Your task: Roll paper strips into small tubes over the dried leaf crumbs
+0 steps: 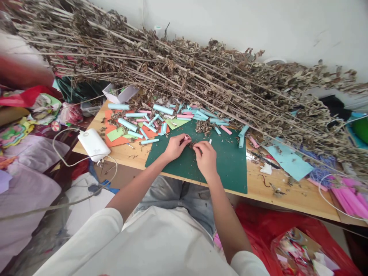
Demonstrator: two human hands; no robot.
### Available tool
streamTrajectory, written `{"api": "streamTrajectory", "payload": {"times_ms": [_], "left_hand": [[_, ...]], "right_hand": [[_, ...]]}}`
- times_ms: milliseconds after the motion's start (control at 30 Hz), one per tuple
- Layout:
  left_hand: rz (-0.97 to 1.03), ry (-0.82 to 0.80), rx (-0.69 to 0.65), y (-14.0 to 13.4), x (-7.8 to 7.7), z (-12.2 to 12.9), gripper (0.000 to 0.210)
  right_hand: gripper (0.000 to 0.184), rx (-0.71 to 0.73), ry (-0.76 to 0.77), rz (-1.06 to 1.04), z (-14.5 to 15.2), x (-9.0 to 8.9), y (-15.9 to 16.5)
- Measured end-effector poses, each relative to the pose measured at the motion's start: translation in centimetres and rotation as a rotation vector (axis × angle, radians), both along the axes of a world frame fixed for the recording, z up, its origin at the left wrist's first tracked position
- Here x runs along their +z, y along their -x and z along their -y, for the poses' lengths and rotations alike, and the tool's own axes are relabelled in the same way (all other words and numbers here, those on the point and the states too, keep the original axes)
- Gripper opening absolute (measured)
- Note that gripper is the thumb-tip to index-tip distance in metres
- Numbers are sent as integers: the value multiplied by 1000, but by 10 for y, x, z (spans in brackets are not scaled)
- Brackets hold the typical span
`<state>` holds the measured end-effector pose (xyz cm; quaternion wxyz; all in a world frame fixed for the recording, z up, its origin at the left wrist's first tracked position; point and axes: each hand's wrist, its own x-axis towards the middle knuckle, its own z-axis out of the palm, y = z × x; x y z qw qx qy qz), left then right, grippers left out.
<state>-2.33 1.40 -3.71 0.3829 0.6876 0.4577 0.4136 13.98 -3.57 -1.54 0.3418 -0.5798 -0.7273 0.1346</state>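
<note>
My left hand (176, 147) is closed around a small pink paper tube (186, 137), its open end facing up. Close beside it, my right hand (205, 155) has thumb and fingers pinched together; dark crumbs like dried leaf show at the fingertips, too small to be sure of. Both hands are over a green cutting mat (230, 168) scattered with leaf crumbs. Behind them lies a small heap of dried leaves (203, 127). Rolled blue paper tubes (163, 109) and pink paper tubes (226, 130) are strewn along the back of the mat.
A large bundle of dried stalks (172, 73) spans the back of the wooden table (135, 157). At left sits a white power bank (93, 143) with a cable. Blue paper (290, 159) and a black pen (266, 160) lie right. A red bag (258, 226) is below.
</note>
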Motion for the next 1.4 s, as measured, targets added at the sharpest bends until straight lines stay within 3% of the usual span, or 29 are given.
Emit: {"api": "streamTrajectory", "payload": {"times_ms": [200, 333, 467, 633, 900, 1033, 1267, 1400], "left_hand": [[9, 16, 1, 0, 0, 0, 24], [16, 3, -10, 0, -2, -1, 25], [3, -44, -12, 1, -4, -1, 26], [-36, -77, -17, 1, -5, -2, 29], [-30, -113, -20, 2, -6, -2, 17], [-40, -98, -8, 2, -6, -2, 17], [-51, -87, -13, 1, -5, -3, 31], [-56, -94, -8, 1, -6, -2, 31]], "right_hand": [[13, -197, 88, -557, -7, 9, -9], [15, -167, 84, -670, -17, 24, 2], [15, -67, 55, -626, -27, 31, 18], [12, -8, -36, -513, -35, 20, 30], [12, 107, -203, -148, -32, 15, 22], [15, 168, -165, -65, -31, 19, 18], [14, 151, -35, -202, -38, 26, 14], [16, 203, -47, -80, -38, 33, 12]]}}
